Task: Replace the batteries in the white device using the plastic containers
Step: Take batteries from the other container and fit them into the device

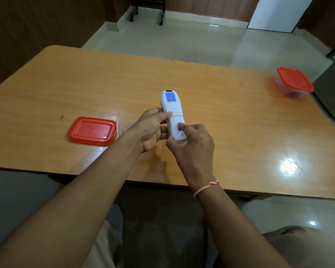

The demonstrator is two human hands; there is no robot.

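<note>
The white device [172,115] is held above the wooden table [220,113], between both hands, with its back side up. Its long axis runs away from the person: the end with the blue label [170,99] points to the far side of the table, and the rounded end points toward the person and a little to the right.

The left hand [153,128] grips the device from the left side at its middle; the thumb lies on the top face near the seam of the battery cover [177,129], and the other fingers are curled below. The right hand [191,144] holds the near end; its thumb presses on the cover beside a small printed code, and the fingers wrap around the bottom end from below.

To the left of the grip, a red lid [92,130] lies flat on the table. Just beside it, partly hidden behind the left wrist, stands an open clear container [124,123]; what is inside I cannot tell. Far to the right of the grip and further away, near the table edge, stands a second clear container [293,83] closed with a red lid, with something dark at its bottom that is too blurred to name.

The right wrist carries an orange and white thread band [206,187].
</note>
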